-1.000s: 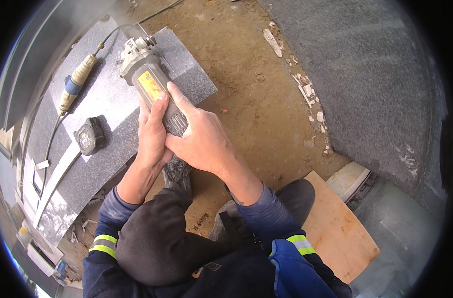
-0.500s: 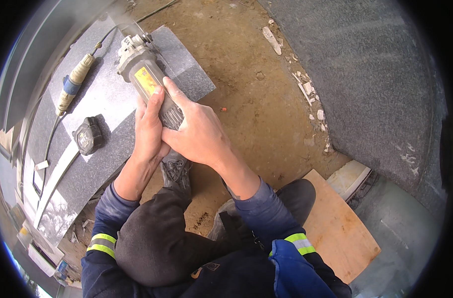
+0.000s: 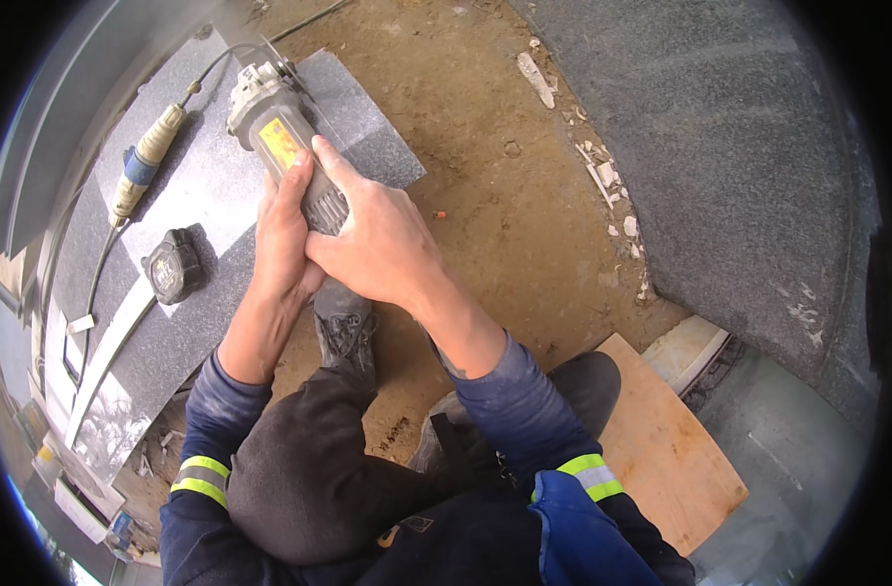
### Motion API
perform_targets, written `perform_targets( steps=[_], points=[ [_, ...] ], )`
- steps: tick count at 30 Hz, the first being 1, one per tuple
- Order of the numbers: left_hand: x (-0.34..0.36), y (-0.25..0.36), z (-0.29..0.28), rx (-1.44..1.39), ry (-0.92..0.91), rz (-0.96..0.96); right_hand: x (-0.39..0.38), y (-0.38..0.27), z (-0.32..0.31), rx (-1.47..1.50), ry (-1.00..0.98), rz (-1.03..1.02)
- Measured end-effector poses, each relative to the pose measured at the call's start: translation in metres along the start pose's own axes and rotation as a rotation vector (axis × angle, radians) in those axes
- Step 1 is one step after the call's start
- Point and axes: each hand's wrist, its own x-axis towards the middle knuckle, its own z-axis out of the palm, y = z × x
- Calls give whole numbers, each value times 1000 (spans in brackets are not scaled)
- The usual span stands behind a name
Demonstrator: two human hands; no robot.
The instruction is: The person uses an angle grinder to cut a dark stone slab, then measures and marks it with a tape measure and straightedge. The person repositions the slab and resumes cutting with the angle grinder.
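Both my hands grip a dusty grey angle grinder [image 3: 278, 122] with a yellow label on its body. My left hand [image 3: 284, 230] wraps the body from the left, thumb laid along it. From the right, my right hand [image 3: 378, 234] closes round the rear, its index finger stretched along the casing. The grinder's head and disc point away from me, over the far part of a speckled grey stone slab [image 3: 368, 127]. The disc is seen nearly edge-on, and whether it touches the stone I cannot tell. Pale dust hangs around the head.
On the slab lie a black tape measure [image 3: 174, 266] with its pale blade drawn out toward me and a cable connector [image 3: 148, 166] with a blue band. A large dark slab [image 3: 720, 146] stands at the right, a wooden board [image 3: 666, 444] below it. Stone chips [image 3: 607, 181] litter the brown ground.
The grinder and both hands have shifted slightly away from me and to the left. My grip on it is the same; the tape measure and connector have not moved.
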Motion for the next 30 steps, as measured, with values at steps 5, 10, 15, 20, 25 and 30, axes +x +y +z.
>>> perform_targets(
  steps=[5, 10, 15, 20, 25, 30],
  points=[
    [-28, -2, 16, 65, 8, 3, -24, -1, -2, 28, 25, -22],
    [-46, -6, 24, 73, -41, 0, -43, 2, -6, 47, 24, -30],
    [-51, -11, 22, 62, -22, -32, -48, -5, -15, 116, -79, 40],
    [-46, -11, 19, 69, -40, -36, -45, 2, -10, 70, -8, -13],
    [-43, -5, 24, 36, -14, -23, -37, 5, -5, 33, 21, -44],
    [-35, -4, 20, 34, -21, -18, -28, 4, -4, 59, -9, -13]
  ],
)
